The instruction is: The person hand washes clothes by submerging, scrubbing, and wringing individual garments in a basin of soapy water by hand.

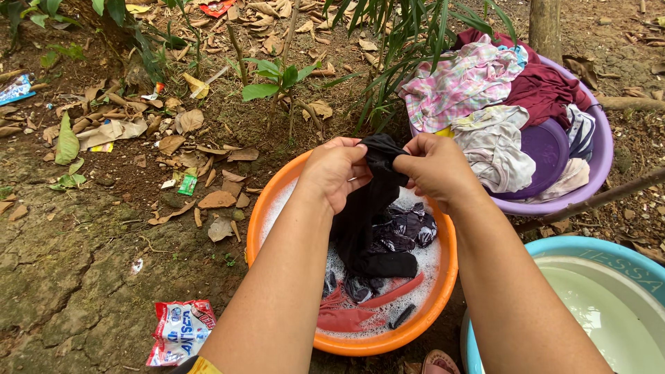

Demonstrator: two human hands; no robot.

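Left hand (334,173) and right hand (435,170), side by side, both pinch the top of a black garment (370,215) above the orange basin (277,201). Garment hangs straight down from the fists, long axis vertical, its lower end in suds. Purple tub (601,149) stands right of basin, blue basin (561,248) nearer right

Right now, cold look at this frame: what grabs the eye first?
Dead centre, the left hand and right hand hold a wet black cloth in a tight grip over a round orange plastic basin of suds. Upper right, a purple plastic basin is heaped with mixed laundry.
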